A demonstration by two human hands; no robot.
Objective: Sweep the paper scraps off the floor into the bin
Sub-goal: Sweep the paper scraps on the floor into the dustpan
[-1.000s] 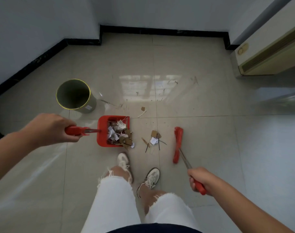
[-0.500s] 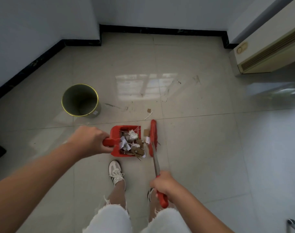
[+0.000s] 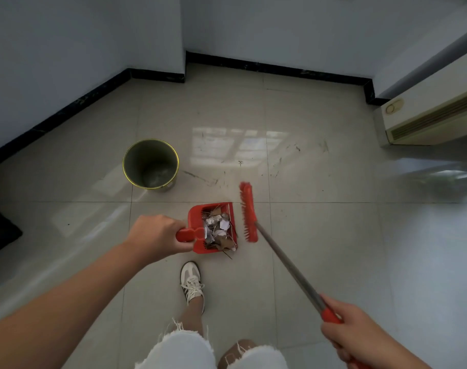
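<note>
On floor [image 3: 320, 235]: bin [image 3: 150, 163], dustpan [image 3: 200, 230]; no readable writing.

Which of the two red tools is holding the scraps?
The red dustpan, gripped by the left hand, holds the scraps. The red broom beside it carries none.

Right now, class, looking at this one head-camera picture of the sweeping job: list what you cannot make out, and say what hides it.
- Floor under the red dustpan: covered by the pan, so stray scraps there are hidden.
- Broom head: motion-blurred; bristle contact with the tiles is unclear.
- Bin: the pale patch at its bottom is too dim to identify.
- Right hand: the broom grip's end is cut off by the bottom edge.
- Left hand: its fingers curl out of sight under the dustpan handle.
</note>
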